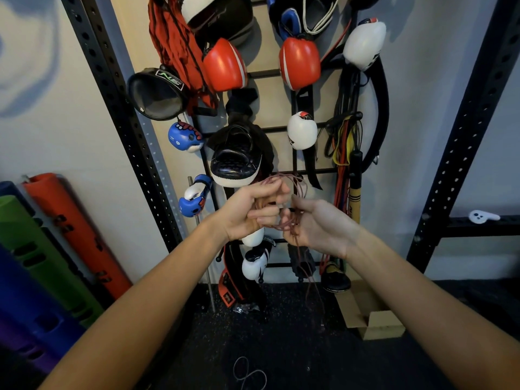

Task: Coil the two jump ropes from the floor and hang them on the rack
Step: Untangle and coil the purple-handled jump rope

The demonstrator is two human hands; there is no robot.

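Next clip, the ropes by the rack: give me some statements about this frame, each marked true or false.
1. The left hand and the right hand are both on a red rope in front of the rack. True.
2. The red rope is fully coiled. False: a strand hangs from the hands down toward the floor.
3. A second rope lies in loops on the floor. True.
4. The cardboard box sits to the left of the rack. False: it is on the floor at the rack's lower right.
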